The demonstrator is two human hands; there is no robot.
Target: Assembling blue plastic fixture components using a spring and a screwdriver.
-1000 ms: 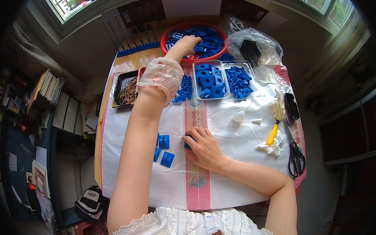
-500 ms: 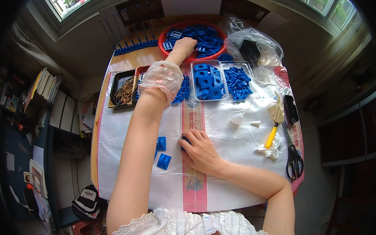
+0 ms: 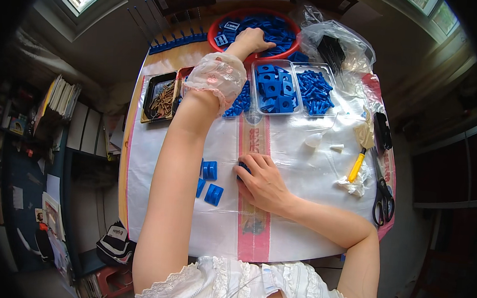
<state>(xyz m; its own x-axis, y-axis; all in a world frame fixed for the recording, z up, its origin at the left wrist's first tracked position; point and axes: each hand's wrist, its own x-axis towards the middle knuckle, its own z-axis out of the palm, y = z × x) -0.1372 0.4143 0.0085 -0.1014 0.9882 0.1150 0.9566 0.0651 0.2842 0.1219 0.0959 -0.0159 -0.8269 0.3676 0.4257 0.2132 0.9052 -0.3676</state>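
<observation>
**Left hand deep in the red bowl, right hand parked on a blue piece**

My left hand [image 3: 252, 39] has pushed further across the table since a moment ago: it was at the near rim of the red bowl [image 3: 218, 26], and now it is over the rim and down among the blue parts [image 3: 273, 26] at the far end. Fingers are curled into the heap; whether they have closed on a piece I cannot tell from here. That reach puts the arm right over the tray of screws [image 3: 161, 96] on the far left and the pile of blue bits by my sleeve cuff [image 3: 214, 76].

My right hand [image 3: 263, 179] has barely shifted. It lies near me, palm down on the plastic sheet [image 3: 300, 218], fingertips pressed on a blue piece [image 3: 243, 168] that is mostly hidden under them. Pressing, not gripping, as far as I can see.

Just left of that hand sit three loose blue blocks [image 3: 210, 172], close together.

Far side: two clear trays [image 3: 279, 88] of blue parts, and a bag [image 3: 337, 46]. Right edge: a yellow-handled tool [image 3: 356, 168] and scissors [image 3: 382, 196], untouched.
</observation>
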